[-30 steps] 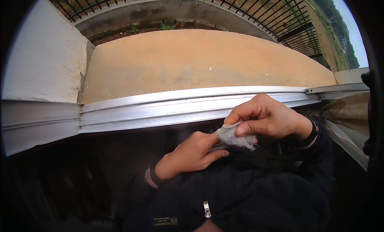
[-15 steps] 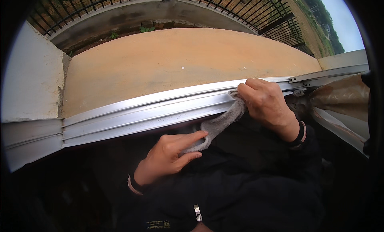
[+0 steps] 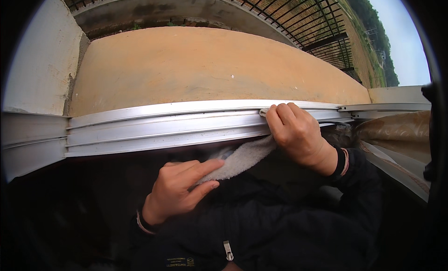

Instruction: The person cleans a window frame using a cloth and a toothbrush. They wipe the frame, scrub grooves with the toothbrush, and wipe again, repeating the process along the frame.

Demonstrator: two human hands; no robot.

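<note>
A grey fuzzy cloth (image 3: pixel 246 158) stretches between my two hands below a white metal window track (image 3: pixel 163 127). My right hand (image 3: pixel 297 135) is closed on the cloth's upper end and presses it against the grooves of the track. A small tip of cloth pokes out at its fingertips. Lower and to the left, my left hand (image 3: pixel 182 189) pinches the other end between thumb and fingers, in front of my dark jacket. The cloth hangs slack between them, and my palms hide the gripped parts.
Beyond the track lies a tan outer sill (image 3: pixel 186 68). A pale wall (image 3: pixel 35 61) bounds it on the left. Brownish sheeting (image 3: pixel 396 133) hangs at the right beside the window frame. Farther out stand a concrete wall and a black metal fence (image 3: pixel 317 19).
My right hand and the cloth tip have shifted slightly left along the track. My left hand has moved left and down, drawing the cloth out longer. The head view has tilted a little.
</note>
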